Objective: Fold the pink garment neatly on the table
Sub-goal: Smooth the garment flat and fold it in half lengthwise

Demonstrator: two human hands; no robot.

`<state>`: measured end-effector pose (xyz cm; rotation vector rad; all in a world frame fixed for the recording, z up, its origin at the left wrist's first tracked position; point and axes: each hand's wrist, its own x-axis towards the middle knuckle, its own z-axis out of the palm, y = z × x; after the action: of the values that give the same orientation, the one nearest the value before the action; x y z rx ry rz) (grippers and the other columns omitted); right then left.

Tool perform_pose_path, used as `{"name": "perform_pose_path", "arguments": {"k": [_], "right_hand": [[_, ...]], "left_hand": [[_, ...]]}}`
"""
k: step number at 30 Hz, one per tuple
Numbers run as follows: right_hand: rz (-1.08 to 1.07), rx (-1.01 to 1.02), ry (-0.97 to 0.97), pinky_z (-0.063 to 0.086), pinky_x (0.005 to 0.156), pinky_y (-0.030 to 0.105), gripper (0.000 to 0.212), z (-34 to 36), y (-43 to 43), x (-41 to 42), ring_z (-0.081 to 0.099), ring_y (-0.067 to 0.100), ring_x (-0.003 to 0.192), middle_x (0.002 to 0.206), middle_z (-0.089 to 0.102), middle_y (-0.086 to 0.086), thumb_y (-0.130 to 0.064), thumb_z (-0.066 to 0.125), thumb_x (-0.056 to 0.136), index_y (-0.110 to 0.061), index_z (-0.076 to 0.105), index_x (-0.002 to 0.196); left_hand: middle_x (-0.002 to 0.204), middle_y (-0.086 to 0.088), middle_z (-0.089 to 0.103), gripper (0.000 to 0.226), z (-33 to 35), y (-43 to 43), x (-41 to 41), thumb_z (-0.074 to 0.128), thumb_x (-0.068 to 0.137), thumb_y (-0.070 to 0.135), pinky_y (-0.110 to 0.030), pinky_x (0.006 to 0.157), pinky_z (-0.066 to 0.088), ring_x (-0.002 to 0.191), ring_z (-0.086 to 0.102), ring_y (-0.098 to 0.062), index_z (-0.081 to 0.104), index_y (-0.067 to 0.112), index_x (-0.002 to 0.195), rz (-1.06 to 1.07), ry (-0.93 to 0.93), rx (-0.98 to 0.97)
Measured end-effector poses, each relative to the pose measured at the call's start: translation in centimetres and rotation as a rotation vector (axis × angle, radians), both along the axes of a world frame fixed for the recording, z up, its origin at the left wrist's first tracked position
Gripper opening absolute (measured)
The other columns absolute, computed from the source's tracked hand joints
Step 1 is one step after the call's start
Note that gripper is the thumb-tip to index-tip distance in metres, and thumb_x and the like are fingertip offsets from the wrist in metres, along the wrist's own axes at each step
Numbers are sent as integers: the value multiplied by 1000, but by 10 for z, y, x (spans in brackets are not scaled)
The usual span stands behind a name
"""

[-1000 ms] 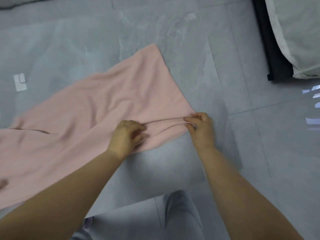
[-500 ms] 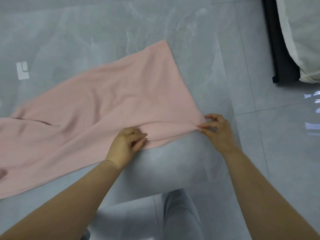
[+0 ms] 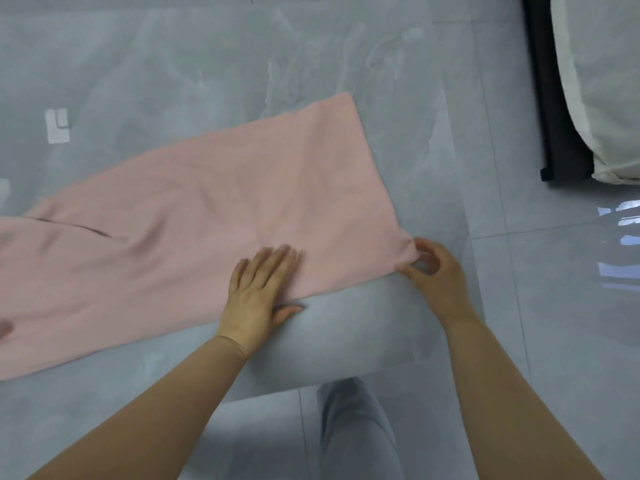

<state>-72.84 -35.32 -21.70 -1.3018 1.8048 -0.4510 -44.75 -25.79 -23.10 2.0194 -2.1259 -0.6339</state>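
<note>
The pink garment point(image 3: 194, 223) lies spread flat across a grey translucent table point(image 3: 346, 341), running from the left edge of view to a corner at the right. My left hand point(image 3: 259, 292) rests palm down on the cloth near its front edge, fingers spread flat, thumb off the cloth on the table. My right hand point(image 3: 434, 271) pinches the garment's near right corner between thumb and fingers. A dark slit or seam shows in the cloth at the far left.
A white tape mark point(image 3: 57, 125) sits on the surface at the back left. A black bed frame point(image 3: 554, 133) with a white mattress point(image 3: 606, 81) stands at the right. Glossy grey floor tiles surround the table. My grey trouser leg point(image 3: 353, 427) shows below.
My left hand has let go of the fold it pinched and now lies flat on the cloth. My right hand has drawn the corner out to the right, and the wrinkle along the edge has flattened.
</note>
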Motion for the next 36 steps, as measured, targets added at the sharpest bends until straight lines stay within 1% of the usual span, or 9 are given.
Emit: {"name": "perform_pose_path", "arguments": {"k": [4, 8, 13, 16, 19, 23, 26, 32, 36], "right_hand": [[-56, 38, -5, 37, 54, 8, 17, -7, -18, 22, 47, 17, 73, 79, 57, 11, -17, 68, 81, -7, 62, 94], [-182, 64, 24, 49, 58, 32, 26, 2, -28, 4, 45, 19, 66, 60, 47, 4, -20, 65, 82, -15, 52, 60], [-379, 88, 260, 54, 54, 32, 24, 19, 14, -60, 63, 30, 68, 64, 61, 13, -33, 69, 76, -13, 60, 65], [-355, 186, 403, 38, 49, 39, 41, 21, 51, -56, 60, 34, 67, 64, 60, 17, -39, 64, 75, 2, 61, 71], [-215, 220, 516, 39, 61, 35, 37, 24, 53, -17, 56, 35, 73, 76, 59, 20, -31, 64, 76, 5, 60, 84], [-77, 0, 588, 40, 95, 48, 64, 18, -7, 49, 52, 45, 109, 118, 55, 30, -27, 73, 71, 6, 47, 119], [-103, -8, 484, 33, 103, 46, 79, 8, -61, 85, 46, 42, 120, 129, 50, 25, -38, 67, 75, 3, 31, 132], [132, 11, 547, 44, 84, 42, 17, 13, -102, 121, 57, 40, 99, 105, 63, 25, -18, 56, 85, -3, 60, 93], [210, -25, 532, 42, 91, 40, 27, 27, -99, 121, 55, 37, 108, 119, 60, 22, -18, 57, 86, -9, 58, 111]], "left_hand": [[144, 1, 42, 85, -8, 12, 23, 32, 71, 71, -43, 107, 7, 133, 22, -21, 9, 35, 146, 25, -107, 80], [142, -2, 47, 74, -13, 31, 39, 36, 75, 57, -36, 111, -1, 131, 23, -21, 24, 28, 142, 21, -171, 134], [137, -1, 53, 83, -1, 46, 47, 46, 78, 41, -31, 112, 0, 129, 39, -21, 0, 30, 146, -158, -138, 109], [136, 0, 54, 114, 2, 60, 59, 77, 57, 22, -34, 111, 2, 123, 53, -24, 5, 27, 146, -173, -178, 125], [134, -1, 55, 118, 6, 75, 92, 84, 49, 28, -32, 113, -6, 128, 39, -23, 13, 32, 143, -66, -195, 185], [138, 0, 51, 96, 10, 102, 147, 55, 70, 56, -31, 114, -10, 138, 19, -16, 3, 32, 146, -39, -240, 269], [140, 1, 49, 87, 8, 117, 175, 36, 73, 62, -31, 114, -9, 135, 23, -15, 0, 32, 146, -7, -278, 327], [134, -4, 55, 97, 6, 129, 194, 82, 58, 36, -27, 113, -9, 125, 39, -21, 31, 23, 140, 43, -262, 223], [131, -6, 58, 98, 5, 128, 195, 88, 49, 23, -23, 112, -11, 122, 43, -22, 39, 20, 133, 43, -262, 192]]}}
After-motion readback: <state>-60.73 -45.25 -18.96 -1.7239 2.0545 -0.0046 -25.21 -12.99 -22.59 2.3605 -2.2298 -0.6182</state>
